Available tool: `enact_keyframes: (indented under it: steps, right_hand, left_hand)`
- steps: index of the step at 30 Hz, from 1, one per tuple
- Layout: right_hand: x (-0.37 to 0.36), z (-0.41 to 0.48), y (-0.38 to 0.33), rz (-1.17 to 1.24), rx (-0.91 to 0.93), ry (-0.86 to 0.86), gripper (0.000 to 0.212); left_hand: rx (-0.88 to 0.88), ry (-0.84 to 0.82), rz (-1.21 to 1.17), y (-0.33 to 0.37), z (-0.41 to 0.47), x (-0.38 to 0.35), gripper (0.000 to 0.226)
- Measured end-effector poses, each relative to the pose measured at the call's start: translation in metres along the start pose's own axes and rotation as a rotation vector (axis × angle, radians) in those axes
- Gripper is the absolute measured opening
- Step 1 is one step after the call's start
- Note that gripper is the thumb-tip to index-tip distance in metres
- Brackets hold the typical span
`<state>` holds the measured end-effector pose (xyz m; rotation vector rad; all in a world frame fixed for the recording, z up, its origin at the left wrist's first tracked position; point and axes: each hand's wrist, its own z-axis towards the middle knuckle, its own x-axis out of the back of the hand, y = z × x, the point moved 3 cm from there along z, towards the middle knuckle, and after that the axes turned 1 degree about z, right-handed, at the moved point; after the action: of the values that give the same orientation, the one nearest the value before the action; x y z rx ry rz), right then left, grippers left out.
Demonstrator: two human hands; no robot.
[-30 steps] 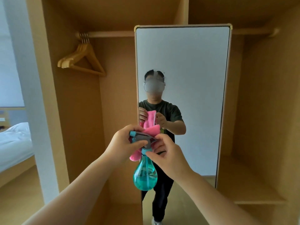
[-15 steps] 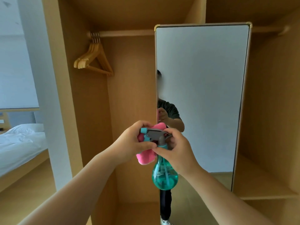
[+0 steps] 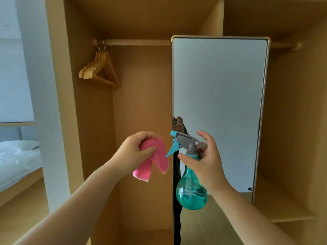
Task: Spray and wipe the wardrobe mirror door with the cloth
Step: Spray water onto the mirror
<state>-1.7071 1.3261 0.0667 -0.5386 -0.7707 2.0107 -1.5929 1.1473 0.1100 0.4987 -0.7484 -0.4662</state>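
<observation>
Pink cloth (image 3: 150, 162); teal bottle (image 3: 192, 193), grey-and-blue sprayer head (image 3: 184, 141); tan wardrobe (image 3: 141, 103); pale wooden hangers (image 3: 99, 71)

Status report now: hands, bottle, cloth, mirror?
Left hand grips cloth. Right hand holds bottle by neck. Mirror unobstructed, not yet wiped.

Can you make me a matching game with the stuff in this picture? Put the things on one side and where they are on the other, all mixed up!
Things:
1. pink cloth
2. spray bottle
3. wooden hangers
4. bed

Places:
A. hanging on the rail inside the wardrobe
B. at the far left, outside the wardrobe
C. held in the left hand
D. held by its neck in the right hand, in front of the mirror door

Right pairs: 1-C, 2-D, 3-A, 4-B
</observation>
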Motion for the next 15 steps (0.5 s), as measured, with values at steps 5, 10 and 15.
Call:
enact_keyframes:
  steps: [5,10,15]
  right_hand:
    - [-0.012,0.002,0.002,-0.059,-0.015,-0.051,0.064]
    - [-0.019,0.003,0.008,0.013,-0.098,-0.203,0.016]
    - [-0.018,0.003,0.009,0.076,-0.190,-0.246,0.022]
  left_hand:
    - [-0.020,-0.024,0.026,0.011,0.004,-0.014,0.029]
    - [0.010,-0.019,0.024,0.014,0.006,-0.030,0.033]
    - [0.009,-0.006,-0.001,0.017,0.007,-0.036,0.033]
